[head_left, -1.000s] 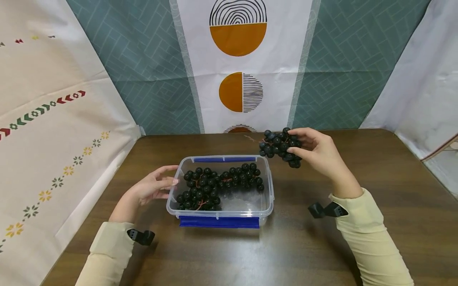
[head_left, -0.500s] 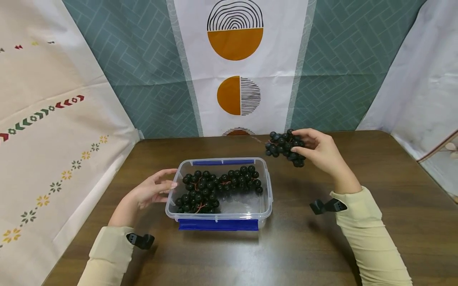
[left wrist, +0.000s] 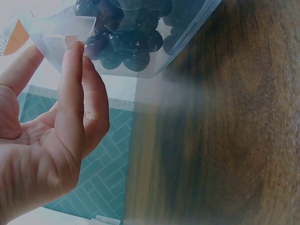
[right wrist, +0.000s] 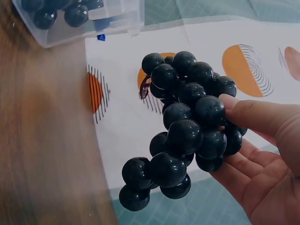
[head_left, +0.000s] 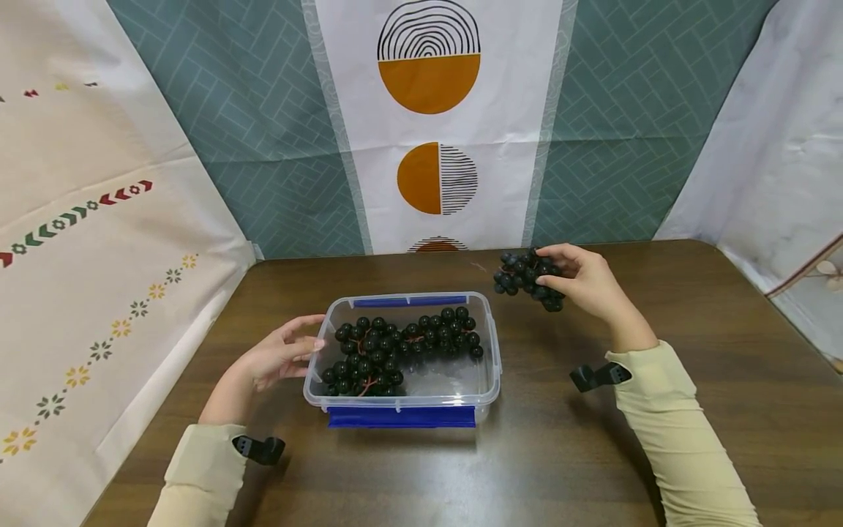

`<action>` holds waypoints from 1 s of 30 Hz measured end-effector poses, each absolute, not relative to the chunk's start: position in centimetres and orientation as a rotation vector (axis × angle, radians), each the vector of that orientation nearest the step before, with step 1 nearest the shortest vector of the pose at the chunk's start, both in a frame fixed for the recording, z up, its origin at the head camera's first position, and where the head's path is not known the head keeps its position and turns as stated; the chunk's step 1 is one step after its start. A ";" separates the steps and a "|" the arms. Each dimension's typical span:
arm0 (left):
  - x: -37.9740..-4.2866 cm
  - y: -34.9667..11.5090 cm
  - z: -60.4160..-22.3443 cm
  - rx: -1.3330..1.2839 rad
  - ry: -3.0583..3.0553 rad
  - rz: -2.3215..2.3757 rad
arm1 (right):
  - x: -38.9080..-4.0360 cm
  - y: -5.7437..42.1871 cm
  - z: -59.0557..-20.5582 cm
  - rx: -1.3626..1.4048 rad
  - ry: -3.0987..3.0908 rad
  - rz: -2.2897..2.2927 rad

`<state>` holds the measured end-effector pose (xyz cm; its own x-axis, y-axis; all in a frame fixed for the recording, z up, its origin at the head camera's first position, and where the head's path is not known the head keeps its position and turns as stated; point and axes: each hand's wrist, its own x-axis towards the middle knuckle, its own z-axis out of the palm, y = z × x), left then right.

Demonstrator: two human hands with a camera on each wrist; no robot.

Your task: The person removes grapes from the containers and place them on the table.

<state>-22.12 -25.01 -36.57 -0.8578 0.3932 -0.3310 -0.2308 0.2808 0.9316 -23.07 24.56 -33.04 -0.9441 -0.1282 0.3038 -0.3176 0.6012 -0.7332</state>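
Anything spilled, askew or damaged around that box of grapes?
Nothing stands out. The plastic box is upright, the grapes inside lie within its walls, and the right hand holds another bunch apart from it. No spill or damage shows.

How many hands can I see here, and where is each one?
2. The left hand touches the left end of the clear container; the right hand holds a bunch of dark grapes beyond its right end. No others show.
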 end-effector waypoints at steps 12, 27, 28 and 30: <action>-22.0 -25.1 -36.6 0.145 2.057 1.614 | -24.1 24.9 -34.5 0.391 -2.657 1.237; -21.8 -24.9 -36.4 0.126 2.052 1.635 | -25.0 25.0 -36.2 0.439 -2.680 1.271; -21.8 -24.9 -36.4 0.125 2.052 1.634 | -25.1 25.0 -36.4 0.436 -2.691 1.265; -21.8 -24.9 -36.4 0.127 2.052 1.631 | -25.2 25.0 -36.7 0.428 -2.710 1.257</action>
